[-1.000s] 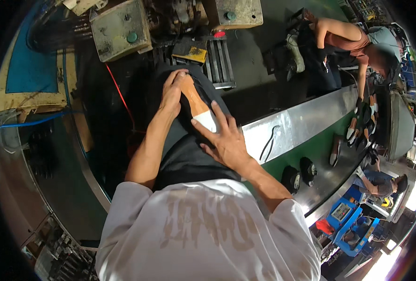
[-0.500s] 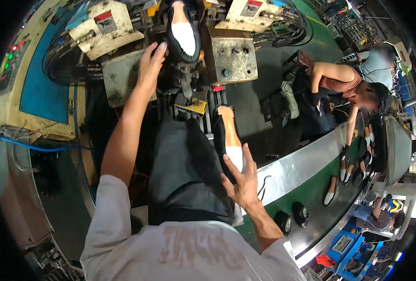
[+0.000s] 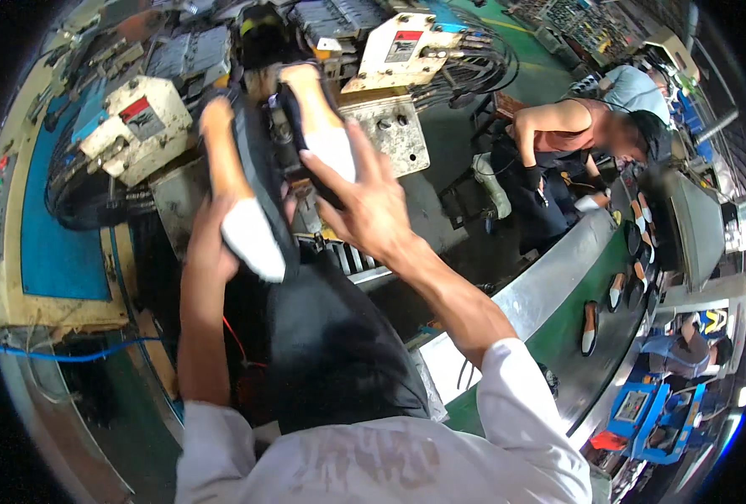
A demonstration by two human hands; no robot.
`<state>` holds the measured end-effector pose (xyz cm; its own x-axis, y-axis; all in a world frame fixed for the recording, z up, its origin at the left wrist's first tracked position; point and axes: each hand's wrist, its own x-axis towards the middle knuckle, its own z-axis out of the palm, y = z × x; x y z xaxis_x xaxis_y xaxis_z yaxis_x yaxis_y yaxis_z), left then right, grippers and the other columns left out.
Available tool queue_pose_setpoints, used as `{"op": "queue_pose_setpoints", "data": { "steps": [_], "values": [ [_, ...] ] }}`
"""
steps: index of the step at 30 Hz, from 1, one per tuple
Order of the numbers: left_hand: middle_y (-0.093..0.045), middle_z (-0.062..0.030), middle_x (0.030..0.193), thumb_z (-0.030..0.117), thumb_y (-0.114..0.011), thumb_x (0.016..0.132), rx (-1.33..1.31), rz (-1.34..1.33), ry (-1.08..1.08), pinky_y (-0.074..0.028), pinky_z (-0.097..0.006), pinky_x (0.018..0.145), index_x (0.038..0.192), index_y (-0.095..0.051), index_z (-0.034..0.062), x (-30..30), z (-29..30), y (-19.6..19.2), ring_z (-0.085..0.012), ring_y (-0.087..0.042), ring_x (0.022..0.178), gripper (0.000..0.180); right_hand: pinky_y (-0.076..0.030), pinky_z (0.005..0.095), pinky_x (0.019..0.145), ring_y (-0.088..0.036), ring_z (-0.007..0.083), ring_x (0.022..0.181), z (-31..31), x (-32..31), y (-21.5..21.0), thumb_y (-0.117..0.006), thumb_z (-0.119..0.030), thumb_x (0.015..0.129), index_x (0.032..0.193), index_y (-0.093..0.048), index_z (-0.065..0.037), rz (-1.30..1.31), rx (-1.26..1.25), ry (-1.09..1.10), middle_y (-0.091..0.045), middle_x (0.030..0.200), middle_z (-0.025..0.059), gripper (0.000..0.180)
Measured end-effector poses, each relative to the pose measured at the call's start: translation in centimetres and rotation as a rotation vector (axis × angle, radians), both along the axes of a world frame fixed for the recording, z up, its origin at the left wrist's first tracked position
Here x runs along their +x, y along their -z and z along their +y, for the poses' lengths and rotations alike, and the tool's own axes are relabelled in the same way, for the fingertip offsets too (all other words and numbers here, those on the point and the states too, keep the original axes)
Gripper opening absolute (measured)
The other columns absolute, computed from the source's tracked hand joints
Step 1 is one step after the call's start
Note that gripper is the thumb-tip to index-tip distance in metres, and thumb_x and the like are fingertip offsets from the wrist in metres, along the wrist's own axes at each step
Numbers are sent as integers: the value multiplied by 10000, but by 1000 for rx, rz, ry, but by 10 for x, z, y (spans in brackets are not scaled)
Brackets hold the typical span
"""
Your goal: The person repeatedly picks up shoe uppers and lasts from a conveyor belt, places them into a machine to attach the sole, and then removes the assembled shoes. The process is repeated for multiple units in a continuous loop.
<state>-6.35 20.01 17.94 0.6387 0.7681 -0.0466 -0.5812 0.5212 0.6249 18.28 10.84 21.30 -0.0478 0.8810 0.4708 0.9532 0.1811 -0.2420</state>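
Two unfinished shoes are in my hands over the machine, their tan-and-white undersides facing up and dark edges around them. My left hand (image 3: 208, 244) is closed around the white end of the left shoe (image 3: 253, 239), which tilts away from me. On the right shoe (image 3: 329, 144), my right hand (image 3: 371, 197) grips the white part from the right side, thumb and fingers spread across it. The far end of the right shoe is up against the dark middle of the machine; whether it sits on a support I cannot tell.
Pale machine heads with hoses (image 3: 402, 50) flank the middle, a grimy control box (image 3: 394, 134) below the right one. At right, a green conveyor belt (image 3: 549, 349) with a metal edge carries several shoes (image 3: 590, 328). A seated co-worker (image 3: 562, 126) is beyond it.
My left hand has taken hold of a shoe and holds it left of the machine's middle. My right hand has lifted the other shoe from beside my leg up to the machine. The view has shifted.
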Motion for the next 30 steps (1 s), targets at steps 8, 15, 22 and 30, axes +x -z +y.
{"op": "queue_pose_setpoints", "data": {
  "steps": [8, 15, 22, 30],
  "values": [
    [-538, -322, 1516, 925, -337, 929, -260, -57, -217, -446, -647, 1142, 1645, -358, 65, -125, -135, 57, -513, -615, 1282, 1120, -565, 556, 1003, -529, 524, 1216, 87, -53, 43, -809, -284, 878, 1553, -550, -368, 63, 5, 40, -187, 1702, 330, 728],
    [-717, -238, 1198, 818, -294, 1027, -345, 412, -387, -595, -532, 936, 1438, -569, 21, -129, -180, 50, -386, -733, 973, 938, -403, 591, 1194, -404, 571, 1419, 89, -47, 56, -812, -309, 869, 1548, -559, -311, -8, 124, 25, -248, 1693, 326, 725],
    [-723, -261, 1164, 750, -440, 1036, -496, 218, -394, -610, -549, 949, 1402, -565, 7, -133, -230, 72, -415, -746, 1022, 838, -282, 552, 1289, -354, 458, 1542, 86, -43, 53, -811, -198, 823, 1519, -567, -158, -71, 244, -92, -405, 1637, 277, 739],
    [-678, -307, 1221, 739, -414, 1050, -656, 173, -344, -584, -588, 992, 1480, -500, 10, -116, -224, 83, -475, -702, 1112, 852, -294, 552, 1276, -359, 464, 1532, 91, -45, 60, -782, -215, 860, 1552, -540, -154, -80, 254, -80, -396, 1639, 279, 735]
  ]
}}
